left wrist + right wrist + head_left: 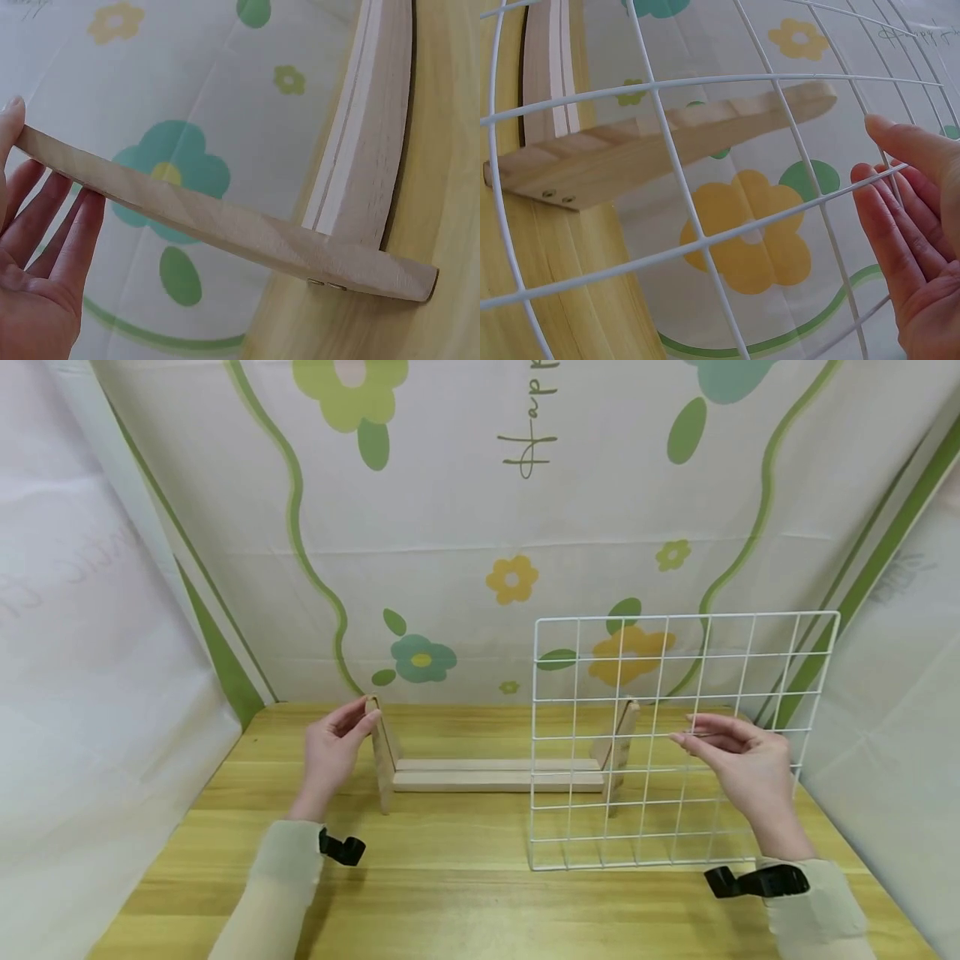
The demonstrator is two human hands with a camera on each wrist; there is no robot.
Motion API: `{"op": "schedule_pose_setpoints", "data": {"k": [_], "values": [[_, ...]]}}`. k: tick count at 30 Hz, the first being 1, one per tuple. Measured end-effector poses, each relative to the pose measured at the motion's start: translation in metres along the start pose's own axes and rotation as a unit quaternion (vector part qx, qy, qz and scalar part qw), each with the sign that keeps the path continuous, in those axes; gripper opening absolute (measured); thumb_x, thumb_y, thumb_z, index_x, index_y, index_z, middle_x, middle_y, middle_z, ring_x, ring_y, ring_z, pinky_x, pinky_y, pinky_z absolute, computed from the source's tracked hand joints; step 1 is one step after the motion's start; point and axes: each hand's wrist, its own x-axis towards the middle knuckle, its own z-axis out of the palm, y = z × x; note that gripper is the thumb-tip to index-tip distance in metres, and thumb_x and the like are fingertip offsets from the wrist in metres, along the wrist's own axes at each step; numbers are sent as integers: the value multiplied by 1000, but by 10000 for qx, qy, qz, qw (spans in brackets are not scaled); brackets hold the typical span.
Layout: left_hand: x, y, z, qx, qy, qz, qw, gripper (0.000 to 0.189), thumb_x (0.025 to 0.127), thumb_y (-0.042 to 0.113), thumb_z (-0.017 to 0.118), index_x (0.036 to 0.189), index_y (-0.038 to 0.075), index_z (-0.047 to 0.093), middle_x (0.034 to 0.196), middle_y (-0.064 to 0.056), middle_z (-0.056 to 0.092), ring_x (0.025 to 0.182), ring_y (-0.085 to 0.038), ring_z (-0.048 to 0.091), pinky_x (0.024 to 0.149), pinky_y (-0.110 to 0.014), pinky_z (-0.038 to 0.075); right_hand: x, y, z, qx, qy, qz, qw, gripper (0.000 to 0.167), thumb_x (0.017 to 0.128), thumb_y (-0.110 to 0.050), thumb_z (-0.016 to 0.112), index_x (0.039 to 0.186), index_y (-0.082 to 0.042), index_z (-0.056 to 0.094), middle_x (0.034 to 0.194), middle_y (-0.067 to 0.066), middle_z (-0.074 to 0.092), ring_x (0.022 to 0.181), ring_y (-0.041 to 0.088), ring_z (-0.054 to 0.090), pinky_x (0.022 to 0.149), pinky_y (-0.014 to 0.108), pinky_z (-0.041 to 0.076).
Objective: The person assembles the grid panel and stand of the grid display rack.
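Observation:
A pale wooden stand point(498, 782) with two upright sides and a low crosspiece stands on the table. My left hand point(335, 752) pinches the top of its left upright point(187, 202), thumb on one side and fingers on the other. On the right, my right hand point(750, 768) holds a white wire grid panel point(642, 696) by its inner wires. The panel is upright, in front of the stand's right upright point(630, 157), which shows through the mesh. In the right wrist view the fingers point(889, 225) lie along a wire with the thumb opposite.
The stand and panel are over a yellow wood-grain table point(450, 902). Behind rises a white cloth point(420, 518) printed with flowers, and further cloth walls point(97, 652) close both sides. The panel's right edge comes near the right-hand cloth. Each wrist wears a black camera strap point(341, 847).

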Motion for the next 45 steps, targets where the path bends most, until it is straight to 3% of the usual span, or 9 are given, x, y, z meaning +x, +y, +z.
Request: {"op": "schedule_pose_setpoints", "data": {"k": [5,12,23,35,45], "values": [[-4,4,8,-122,-155,76,9998,48,93,35,77,131,7,69,118,-11,71,98,-12,68,78,-20,56,0,0,-1,-10,28,-47,10000,37,84,-20,87,115,-3,76,94,-9,76,77,5,72,60,18,54],[-5,4,8,-130,-208,74,9997,48,94,35,76,132,7,68,119,-11,71,101,-14,66,78,-19,55,0,-1,0,-45,12,-61,10000,37,85,-22,87,115,-4,76,93,-8,76,77,5,71,59,19,54],[3,1,3,-229,-550,26,9982,51,93,32,78,133,3,65,127,-13,67,114,-17,63,90,-19,52,-1,-3,0,31,55,-46,10000,37,83,-21,88,114,-4,76,91,-6,76,75,6,72,58,18,54],[8,2,-3,-63,-860,-87,9962,53,93,33,78,135,4,64,126,-13,66,110,-13,64,88,-19,52,-2,-9,0,57,138,-242,9996,35,83,-17,88,114,-3,76,90,-3,76,74,6,72,57,18,53],[9,1,-5,-168,-799,-159,9965,56,89,35,81,133,4,66,122,-14,69,105,-12,66,85,-20,54,-2,-24,3,-50,186,-353,9992,35,83,-19,88,113,-5,77,90,-3,76,74,7,72,55,17,52]]}}
